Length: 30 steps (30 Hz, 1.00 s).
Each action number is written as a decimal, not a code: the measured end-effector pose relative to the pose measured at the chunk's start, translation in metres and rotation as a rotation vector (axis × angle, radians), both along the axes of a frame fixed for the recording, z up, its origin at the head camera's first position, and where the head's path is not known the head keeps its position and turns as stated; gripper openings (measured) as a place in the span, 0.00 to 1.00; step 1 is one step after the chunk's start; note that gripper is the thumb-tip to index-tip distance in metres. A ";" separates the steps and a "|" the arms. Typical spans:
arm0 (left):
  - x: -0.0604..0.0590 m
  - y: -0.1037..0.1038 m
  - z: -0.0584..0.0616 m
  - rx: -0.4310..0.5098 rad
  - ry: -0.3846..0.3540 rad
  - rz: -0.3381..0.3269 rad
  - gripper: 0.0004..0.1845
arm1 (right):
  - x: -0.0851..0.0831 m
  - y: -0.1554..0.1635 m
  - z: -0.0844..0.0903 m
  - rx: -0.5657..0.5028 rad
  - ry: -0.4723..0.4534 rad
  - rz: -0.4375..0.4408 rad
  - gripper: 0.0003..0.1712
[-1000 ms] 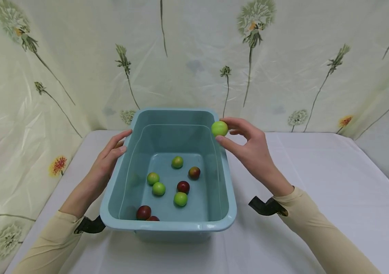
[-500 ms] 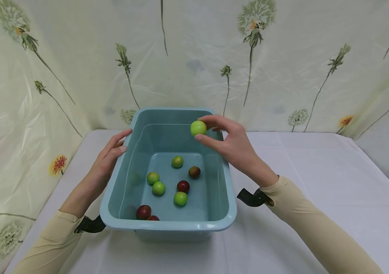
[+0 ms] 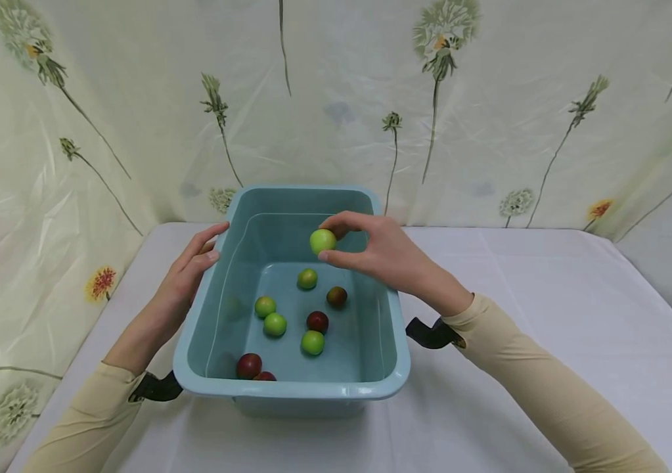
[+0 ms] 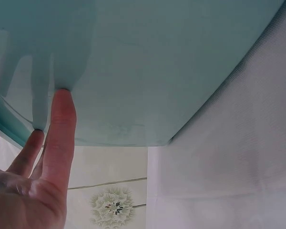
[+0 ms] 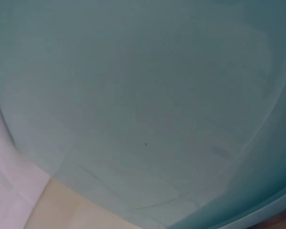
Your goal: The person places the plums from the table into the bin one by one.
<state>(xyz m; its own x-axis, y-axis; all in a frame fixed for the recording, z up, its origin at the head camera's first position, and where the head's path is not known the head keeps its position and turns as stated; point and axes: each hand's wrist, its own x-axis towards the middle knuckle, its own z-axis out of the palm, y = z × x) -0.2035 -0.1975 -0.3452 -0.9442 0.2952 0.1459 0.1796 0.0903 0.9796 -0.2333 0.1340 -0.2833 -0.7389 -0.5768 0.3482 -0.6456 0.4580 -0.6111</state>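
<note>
A pale blue plastic tub (image 3: 395,355) stands on the white table (image 3: 548,341). My right hand (image 3: 371,253) reaches over the tub's right rim and pinches a green round fruit (image 3: 322,241) between thumb and fingers, above the inside. My left hand (image 3: 190,269) rests with straight fingers against the tub's left outer wall (image 4: 143,71), fingertips (image 4: 62,98) touching it. Several green and dark red fruits (image 3: 313,342) lie on the tub's bottom. The right wrist view shows only the tub wall (image 5: 143,105) close up.
A flower-print plastic sheet (image 3: 489,112) hangs behind and to both sides of the table. Black wrist mounts (image 3: 430,333) sit on both cream sleeves.
My right hand has carried the green fruit leftward and slightly down, from beside the tub's right rim to over its inside. The left hand has stayed still.
</note>
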 end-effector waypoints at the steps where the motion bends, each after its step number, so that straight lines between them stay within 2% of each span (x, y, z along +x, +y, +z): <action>1: 0.000 0.000 0.000 0.001 0.000 0.001 0.26 | 0.000 0.000 0.001 0.017 -0.012 0.004 0.21; 8: 0.000 0.000 0.000 -0.001 0.004 0.006 0.26 | -0.001 -0.003 0.005 0.175 -0.041 0.020 0.20; 12: 0.000 0.001 0.000 -0.001 0.000 0.004 0.27 | -0.001 -0.003 0.007 0.231 -0.047 0.022 0.21; 17: 0.000 0.001 0.001 -0.002 -0.005 0.006 0.27 | -0.001 -0.003 0.008 0.247 -0.058 0.017 0.21; 30: -0.001 0.000 -0.001 0.009 -0.001 0.011 0.26 | -0.001 -0.001 0.006 0.212 -0.044 0.003 0.25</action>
